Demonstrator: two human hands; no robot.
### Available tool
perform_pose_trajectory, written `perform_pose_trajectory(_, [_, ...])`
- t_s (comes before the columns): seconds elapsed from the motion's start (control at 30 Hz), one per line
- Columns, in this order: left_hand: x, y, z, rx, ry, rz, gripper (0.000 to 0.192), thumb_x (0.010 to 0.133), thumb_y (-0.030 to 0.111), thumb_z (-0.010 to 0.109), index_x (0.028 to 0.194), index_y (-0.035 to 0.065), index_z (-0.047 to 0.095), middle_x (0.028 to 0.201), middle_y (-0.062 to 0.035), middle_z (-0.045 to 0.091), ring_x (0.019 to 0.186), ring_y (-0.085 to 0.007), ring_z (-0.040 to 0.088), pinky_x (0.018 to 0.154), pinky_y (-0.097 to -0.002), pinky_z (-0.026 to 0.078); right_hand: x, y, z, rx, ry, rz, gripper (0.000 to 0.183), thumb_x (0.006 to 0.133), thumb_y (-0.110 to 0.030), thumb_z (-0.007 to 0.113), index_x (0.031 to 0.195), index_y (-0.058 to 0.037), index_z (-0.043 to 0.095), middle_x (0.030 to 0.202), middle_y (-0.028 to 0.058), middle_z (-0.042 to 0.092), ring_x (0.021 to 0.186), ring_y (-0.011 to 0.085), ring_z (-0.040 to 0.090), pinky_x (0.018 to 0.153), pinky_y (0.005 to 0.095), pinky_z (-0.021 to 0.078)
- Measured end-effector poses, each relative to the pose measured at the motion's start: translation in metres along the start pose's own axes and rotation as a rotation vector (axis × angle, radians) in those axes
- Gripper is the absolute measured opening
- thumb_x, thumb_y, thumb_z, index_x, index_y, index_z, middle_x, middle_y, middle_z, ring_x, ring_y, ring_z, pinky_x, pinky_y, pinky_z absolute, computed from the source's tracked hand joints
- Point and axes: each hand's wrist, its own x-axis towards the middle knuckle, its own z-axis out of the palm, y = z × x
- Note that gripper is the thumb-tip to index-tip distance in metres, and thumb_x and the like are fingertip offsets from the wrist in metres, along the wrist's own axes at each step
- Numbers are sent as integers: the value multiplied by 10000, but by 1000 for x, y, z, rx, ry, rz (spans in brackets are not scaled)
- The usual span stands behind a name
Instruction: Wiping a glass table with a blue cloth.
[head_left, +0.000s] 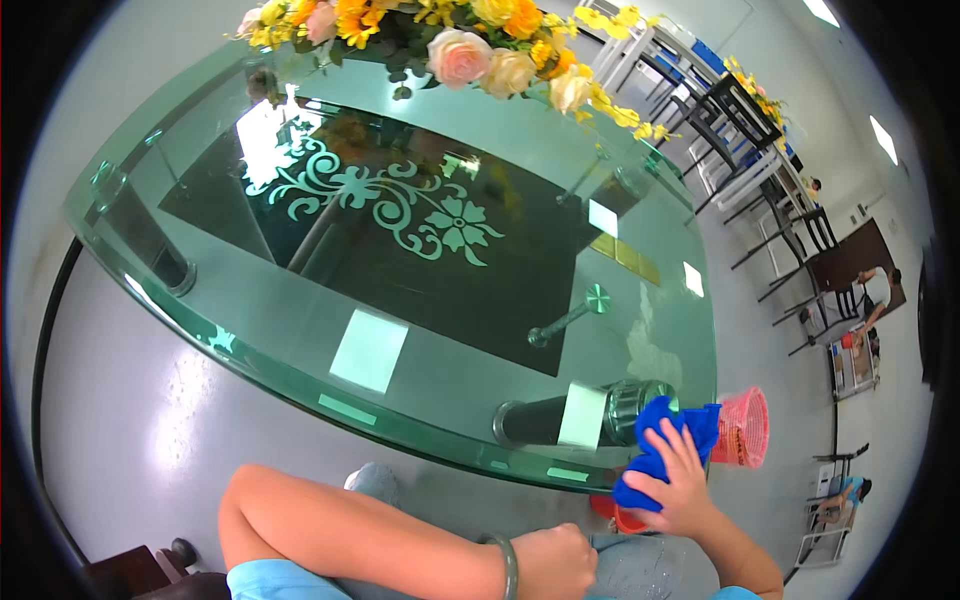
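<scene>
My right hand (679, 484) presses a crumpled blue cloth (651, 486) against the near right corner of a glass-topped table (457, 337). The fingers are spread over the cloth, and part of it bunches up past the fingertips. Across my lap lies my left forearm with a green bangle (510, 564) at the wrist. My left hand (559, 564) is curled into a fist above my jeans, with nothing seen in it. Under the clear top, a dark lower panel carries a pale floral pattern (390, 206).
Artificial flowers (480, 56) stand at the table's far side. A pink mesh basket (742, 427) is on the floor by the right corner; a red container (626, 517) shows below the near edge. Black chairs (739, 112) line the right, with people (877, 289) farther off.
</scene>
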Motion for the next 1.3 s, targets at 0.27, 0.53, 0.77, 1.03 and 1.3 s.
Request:
perform_pose_trajectory(0.27, [-4,-4,-3,218,184,71,111,661,176,589,646,74,548,590,-7,506,525,-127,529,439,-249,346,-54,29,12,-54,117,47,556,586,-271,790,1106,-329,604,1316,155,468,1242,435,409,982,620,310])
perform_pose_trajectory(0.53, [2,-3,-6,183,138,128,102,661,167,589,652,75,548,585,1,498,532,-120,533,434,-246,355,-4,-16,10,-197,113,-9,508,676,-246,675,1161,-378,602,1328,157,468,1244,421,414,940,611,373])
perform_pose_trajectory(0.77, [11,-3,-21,240,53,158,81,674,150,582,711,79,570,610,14,514,532,-104,529,437,-236,361,70,-50,10,-173,294,-214,552,762,-211,568,1278,-395,503,1327,141,478,1183,377,495,879,502,486])
perform_pose_trajectory(1.03, [20,-12,-28,140,8,187,129,702,171,571,784,81,613,698,-19,550,597,-144,549,491,-273,390,60,-31,16,125,311,-230,514,817,-232,583,1320,-280,487,1366,117,447,1255,307,435,972,483,416])
perform_pose_trajectory(1.3, [40,-24,-46,366,-18,78,85,687,130,597,761,100,566,632,31,436,503,-71,442,432,-206,337,40,20,-2,110,216,36,505,891,-432,510,1339,-206,460,1384,120,424,1294,309,362,1026,531,257])
